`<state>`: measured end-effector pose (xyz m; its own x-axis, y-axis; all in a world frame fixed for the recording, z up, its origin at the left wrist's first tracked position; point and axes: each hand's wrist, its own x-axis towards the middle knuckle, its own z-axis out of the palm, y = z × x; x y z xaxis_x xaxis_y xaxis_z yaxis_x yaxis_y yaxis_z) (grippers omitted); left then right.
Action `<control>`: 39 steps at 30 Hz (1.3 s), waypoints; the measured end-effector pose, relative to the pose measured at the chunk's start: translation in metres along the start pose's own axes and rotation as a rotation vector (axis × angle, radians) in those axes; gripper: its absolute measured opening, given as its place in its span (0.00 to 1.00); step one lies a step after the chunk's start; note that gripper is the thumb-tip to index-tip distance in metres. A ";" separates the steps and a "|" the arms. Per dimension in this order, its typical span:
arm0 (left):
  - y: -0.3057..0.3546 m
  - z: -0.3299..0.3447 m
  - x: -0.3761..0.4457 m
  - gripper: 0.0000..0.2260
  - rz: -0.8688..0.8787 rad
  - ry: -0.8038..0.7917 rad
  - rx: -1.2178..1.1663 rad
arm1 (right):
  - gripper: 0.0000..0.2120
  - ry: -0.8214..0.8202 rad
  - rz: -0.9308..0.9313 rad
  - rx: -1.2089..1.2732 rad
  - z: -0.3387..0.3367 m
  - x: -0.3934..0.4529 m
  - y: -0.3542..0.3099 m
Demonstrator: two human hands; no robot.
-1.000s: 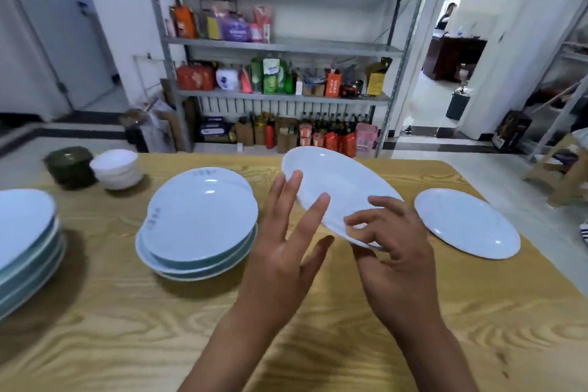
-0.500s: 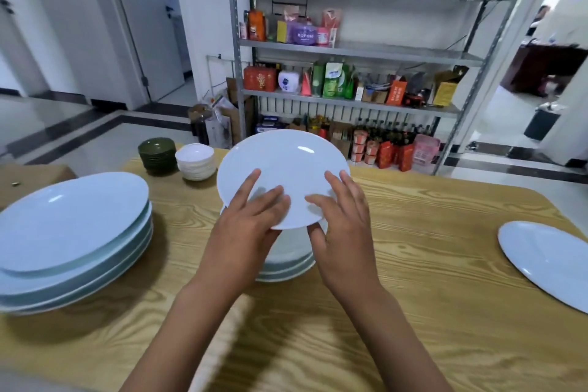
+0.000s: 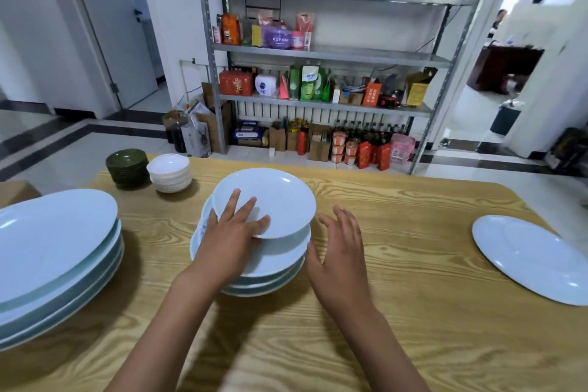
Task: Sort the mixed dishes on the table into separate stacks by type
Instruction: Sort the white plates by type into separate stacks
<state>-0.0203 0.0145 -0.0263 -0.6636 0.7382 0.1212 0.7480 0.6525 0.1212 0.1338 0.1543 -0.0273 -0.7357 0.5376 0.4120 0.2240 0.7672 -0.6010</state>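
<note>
A pale blue plate (image 3: 280, 200) lies on top of the middle stack of like plates (image 3: 270, 277), sitting slightly off-centre toward the far side. My left hand (image 3: 232, 239) rests on its near-left part with fingers spread and straight. To the right of the stack my right hand (image 3: 340, 254) hovers with fingers spread, holding nothing. A stack of larger pale blue plates (image 3: 47, 248) stands at the left edge. One oval plate (image 3: 525, 254) lies alone at the right.
Stacks of dark green bowls (image 3: 127, 165) and white bowls (image 3: 170, 172) stand at the far left of the wooden table (image 3: 413, 312). Behind the table is a metal shelf rack (image 3: 318, 54) with goods; a doorway opens at the right.
The plate held up in both hands has come down onto the middle stack. My right hand has let go and moved off to the right; my left hand stays on the plate.
</note>
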 end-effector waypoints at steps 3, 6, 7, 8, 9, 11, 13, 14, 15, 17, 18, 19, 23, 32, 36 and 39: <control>0.002 0.000 0.000 0.22 -0.031 -0.091 0.003 | 0.21 -0.015 0.022 -0.003 0.002 0.000 0.008; 0.000 0.000 0.000 0.24 -0.071 -0.181 -0.047 | 0.20 -0.031 0.048 -0.016 0.004 -0.001 0.017; -0.001 -0.002 0.000 0.26 -0.080 -0.204 -0.053 | 0.20 -0.034 0.057 -0.018 0.005 -0.002 0.020; -0.001 -0.002 0.000 0.26 -0.085 -0.221 -0.052 | 0.20 -0.035 0.067 -0.019 0.005 -0.002 0.023; 0.000 -0.003 0.001 0.27 -0.086 -0.230 -0.040 | 0.20 -0.035 0.077 -0.018 0.005 -0.002 0.025; 0.006 -0.005 0.002 0.26 -0.079 -0.224 0.003 | 0.20 -0.030 0.092 -0.023 0.006 -0.002 0.031; 0.016 -0.007 0.001 0.27 -0.063 -0.153 0.041 | 0.20 -0.022 0.101 -0.025 0.005 -0.002 0.036; 0.024 -0.009 0.000 0.29 -0.049 -0.098 0.050 | 0.20 -0.016 0.108 -0.023 0.004 -0.002 0.038; 0.032 -0.011 -0.001 0.29 -0.027 -0.039 0.054 | 0.20 -0.011 0.114 -0.024 0.004 -0.002 0.041; 0.053 -0.013 0.000 0.31 0.052 0.090 0.061 | 0.20 0.007 0.128 -0.037 0.002 -0.003 0.049; 0.065 -0.012 0.001 0.31 0.103 0.152 0.057 | 0.20 0.023 0.133 -0.047 0.001 -0.003 0.054; 0.078 -0.010 0.003 0.30 0.159 0.209 0.038 | 0.21 0.043 0.141 -0.054 -0.001 -0.003 0.060; 0.126 0.015 0.011 0.27 0.350 0.271 -0.090 | 0.22 0.079 0.278 -0.069 -0.017 -0.012 0.094; 0.263 0.098 0.044 0.27 0.456 0.018 -0.425 | 0.19 0.489 0.663 -0.071 -0.099 -0.019 0.207; 0.304 0.113 0.064 0.35 0.340 -0.057 -0.453 | 0.20 0.796 0.839 -0.073 -0.141 -0.012 0.248; 0.315 0.119 0.086 0.36 0.301 -0.062 -0.398 | 0.23 0.926 0.992 -0.128 -0.162 -0.003 0.268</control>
<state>0.1597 0.3043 -0.0952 -0.4080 0.9004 0.1512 0.8362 0.3020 0.4579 0.3000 0.4151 -0.0789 0.4506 0.8739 0.1826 0.4972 -0.0758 -0.8643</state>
